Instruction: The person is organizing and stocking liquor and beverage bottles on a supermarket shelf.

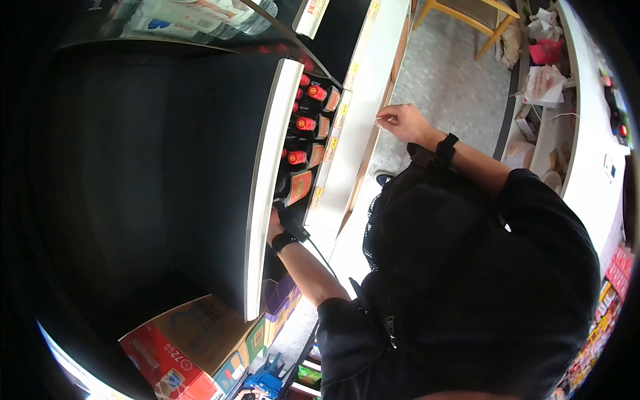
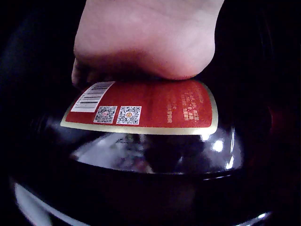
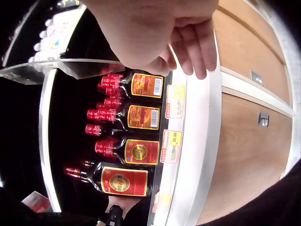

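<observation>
My left hand [image 1: 274, 225] reaches into the shelf and grips the side of a large dark glass bottle [image 3: 124, 181] with a red and gold label. In the left wrist view, the heel of that hand lies against the bottle's red label [image 2: 155, 110], which carries a barcode and two square codes; most of the fingers are hidden behind the glass. The bottle stands upright at the end of a row of smaller red-capped bottles [image 3: 141, 151]. Out in front of the shelf edge hangs my right hand [image 1: 405, 123], fingers loosely bent and holding nothing.
Price tags [image 3: 170, 147] line the white shelf edge. A white-edged upper shelf [image 1: 267, 187] overhangs the bottles. Cardboard boxes [image 1: 207, 333] sit beside my left arm. Wooden cabinet doors [image 3: 249, 136] lie below the shelf. A wooden chair [image 1: 467, 20] stands on the grey floor.
</observation>
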The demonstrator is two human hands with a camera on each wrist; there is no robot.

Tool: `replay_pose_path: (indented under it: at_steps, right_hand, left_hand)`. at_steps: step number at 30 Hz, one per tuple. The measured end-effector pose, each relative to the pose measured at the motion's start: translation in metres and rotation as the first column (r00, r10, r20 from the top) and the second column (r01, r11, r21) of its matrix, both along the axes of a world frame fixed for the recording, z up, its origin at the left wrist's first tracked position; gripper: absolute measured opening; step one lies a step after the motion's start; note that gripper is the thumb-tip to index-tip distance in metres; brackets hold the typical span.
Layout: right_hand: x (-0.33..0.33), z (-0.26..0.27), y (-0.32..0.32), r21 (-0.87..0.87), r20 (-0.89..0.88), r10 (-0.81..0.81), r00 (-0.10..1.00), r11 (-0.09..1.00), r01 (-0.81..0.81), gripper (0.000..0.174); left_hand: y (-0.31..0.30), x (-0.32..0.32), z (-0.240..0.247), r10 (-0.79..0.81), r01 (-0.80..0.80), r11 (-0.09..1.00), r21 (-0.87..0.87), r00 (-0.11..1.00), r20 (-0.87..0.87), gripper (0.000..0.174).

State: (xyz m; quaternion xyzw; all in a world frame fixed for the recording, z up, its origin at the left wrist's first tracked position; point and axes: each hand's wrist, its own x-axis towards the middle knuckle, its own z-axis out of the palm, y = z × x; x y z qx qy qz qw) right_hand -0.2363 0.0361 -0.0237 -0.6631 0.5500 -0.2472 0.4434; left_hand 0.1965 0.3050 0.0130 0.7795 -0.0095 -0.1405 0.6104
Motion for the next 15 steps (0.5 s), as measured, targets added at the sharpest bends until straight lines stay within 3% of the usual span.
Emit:
replay_pose_path:
  at_steps: [9, 12, 15]
  right_hand:
    - [-0.006, 0.006, 0.005, -0.018, -0.030, -0.016, 0.999, 1.000, 0.015, 0.025]
    - [-0.007, 0.007, 0.007, -0.049, -0.075, 0.019, 0.997, 0.999, -0.023, 0.022]
    - [-0.009, 0.005, 0.010, -0.112, -0.031, -0.075, 0.997, 0.991, 0.071, 0.022]
  left_hand:
    - [0.041, -0.015, -0.002, 0.186, -0.186, 0.982, -0.009, 0.982, 0.034, 0.048]
    - [0.005, -0.022, -0.018, 0.203, -0.202, 0.978, -0.060, 0.979, 0.016, 0.049]
    - [-0.056, -0.029, -0.033, 0.158, -0.158, 0.982, -0.099, 0.987, -0.006, 0.050]
